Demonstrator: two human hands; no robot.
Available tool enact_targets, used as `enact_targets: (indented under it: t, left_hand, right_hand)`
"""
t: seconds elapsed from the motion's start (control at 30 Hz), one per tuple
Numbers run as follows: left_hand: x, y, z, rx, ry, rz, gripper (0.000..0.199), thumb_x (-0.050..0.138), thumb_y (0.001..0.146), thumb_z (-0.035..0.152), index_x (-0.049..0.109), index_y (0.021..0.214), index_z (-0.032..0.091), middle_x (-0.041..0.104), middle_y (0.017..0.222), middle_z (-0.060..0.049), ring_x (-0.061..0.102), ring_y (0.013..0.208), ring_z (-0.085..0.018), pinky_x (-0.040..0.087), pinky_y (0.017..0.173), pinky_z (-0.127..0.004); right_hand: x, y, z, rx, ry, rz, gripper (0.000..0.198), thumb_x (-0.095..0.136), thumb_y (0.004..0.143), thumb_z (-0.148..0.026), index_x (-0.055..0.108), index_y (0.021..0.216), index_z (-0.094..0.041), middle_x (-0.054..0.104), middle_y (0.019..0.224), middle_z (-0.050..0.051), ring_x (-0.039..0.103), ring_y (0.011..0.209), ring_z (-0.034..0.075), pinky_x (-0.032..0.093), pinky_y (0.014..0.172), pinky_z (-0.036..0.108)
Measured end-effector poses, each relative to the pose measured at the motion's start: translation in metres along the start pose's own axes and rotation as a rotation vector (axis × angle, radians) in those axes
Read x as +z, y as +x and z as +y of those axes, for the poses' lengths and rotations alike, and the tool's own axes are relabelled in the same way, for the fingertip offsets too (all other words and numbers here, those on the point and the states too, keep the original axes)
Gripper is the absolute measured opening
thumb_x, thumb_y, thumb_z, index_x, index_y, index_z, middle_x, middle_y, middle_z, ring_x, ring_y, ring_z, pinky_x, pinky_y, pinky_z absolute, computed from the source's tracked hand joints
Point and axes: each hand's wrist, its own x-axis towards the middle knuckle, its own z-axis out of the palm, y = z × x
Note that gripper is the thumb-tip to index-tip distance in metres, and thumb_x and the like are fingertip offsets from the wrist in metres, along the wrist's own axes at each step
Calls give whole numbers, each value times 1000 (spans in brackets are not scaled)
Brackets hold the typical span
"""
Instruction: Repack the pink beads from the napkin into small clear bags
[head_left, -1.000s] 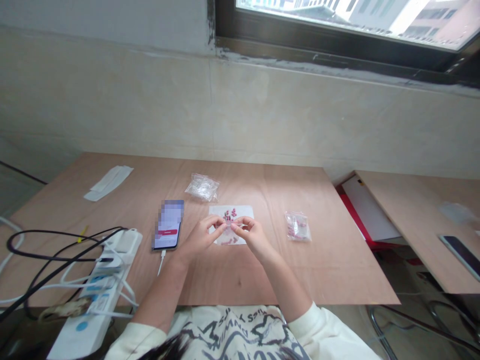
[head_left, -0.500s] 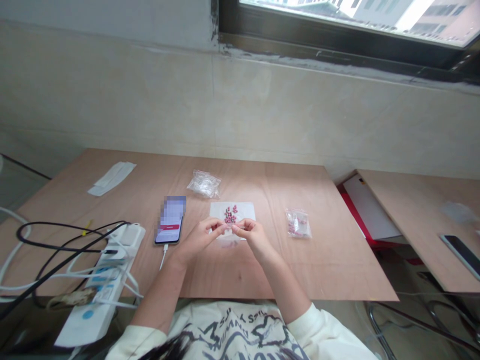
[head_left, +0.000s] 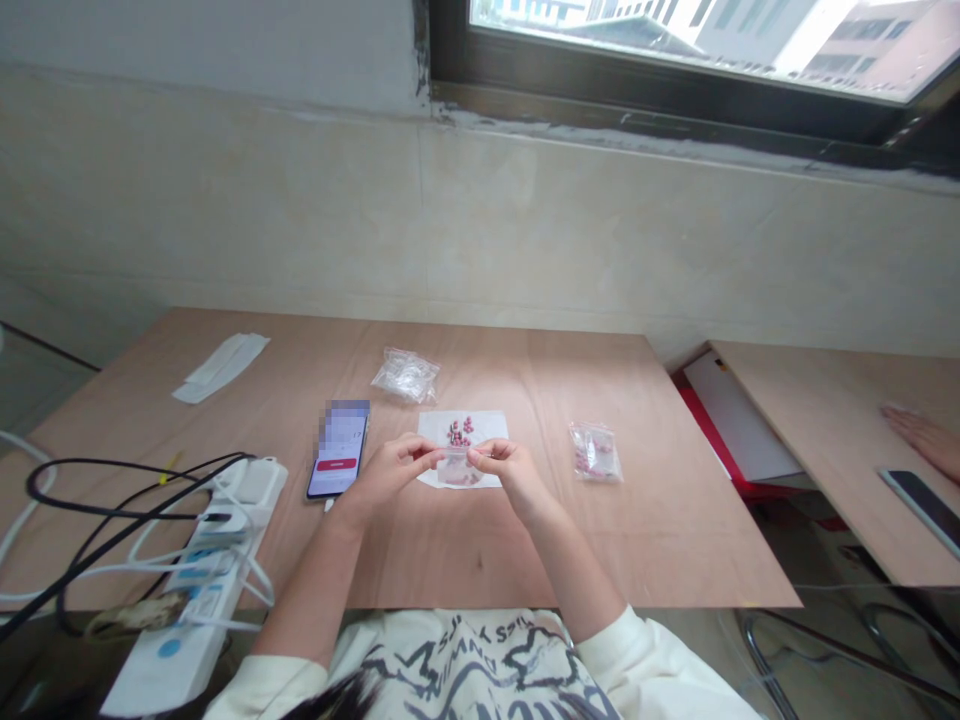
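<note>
Between both hands a small clear plastic bag [head_left: 457, 470] is stretched by its upper edge, over a white sheet of paper [head_left: 487, 425]. My left hand [head_left: 401, 466] pinches the bag's left corner between thumb and fingers. The opposite corner is pinched by my right hand [head_left: 508, 470]. Just beyond the bag, a small pile of dark red and pink pieces [head_left: 460, 432] lies on the paper; they are too small to name. Some pink specks show through or behind the bag, and I cannot tell whether they are inside it.
A filled clear bag [head_left: 596, 453] lies to the right, and crumpled clear bags [head_left: 406, 375] lie behind the paper. On the left are a lit phone [head_left: 339, 450], a power strip [head_left: 206, 570] with cables, and white strips [head_left: 222, 368]. Another person's hand [head_left: 926, 437] rests on the right-hand table.
My hands have moved slightly apart, and the bag now shows spread between them. Another person's hand has appeared at the far right. The view has tilted up slightly.
</note>
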Motion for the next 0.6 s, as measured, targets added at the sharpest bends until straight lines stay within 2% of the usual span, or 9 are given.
enact_targets:
  t: [0.13,0.23,0.3,0.37,0.47,0.6]
  left_hand:
    - [2,1,1,56,-18,59,21,52,74,34,63,75,16,60,76,-2,54,75,-15,39,70,-25]
    - [7,2,1,41,-71,86,21,52,74,35,62,74,16,60,75,-2,54,75,-15,40,71,-25]
    - [11,2,-2,19,-104,87,25,51,75,37,62,73,15,61,77,-3,55,78,-16,40,74,-25]
    - [14,2,-6,-13,-150,85,29,47,76,39,62,78,15,62,83,-4,55,82,-17,40,75,-25]
    - [17,-2,-15,-81,-208,89,35,43,78,42,59,96,16,62,91,-5,55,80,-15,41,69,-23]
    - [15,-8,-26,-131,-202,118,37,42,78,43,56,99,15,61,87,-5,54,76,-14,41,68,-23]
  right_hand:
    - [-1,2,1,-39,5,-42,26,68,56,-38,60,66,-16,62,63,1,55,60,13,40,62,27]
    - [2,-1,8,-56,-16,-93,25,67,59,-38,61,69,-16,63,71,2,55,67,13,40,67,26]
    - [4,-2,15,-28,-16,-107,26,65,60,-40,59,65,-15,61,69,2,54,65,13,41,63,26]
    - [1,-3,22,6,-3,-59,29,63,61,-43,57,62,-15,58,62,1,52,58,12,41,54,24]
    - [-23,1,22,-44,-18,179,31,61,60,-45,54,62,-16,53,56,-1,48,49,10,39,46,22]
    - [-93,8,3,-146,-171,670,30,57,61,-44,50,70,-17,54,58,0,48,46,11,40,45,25]
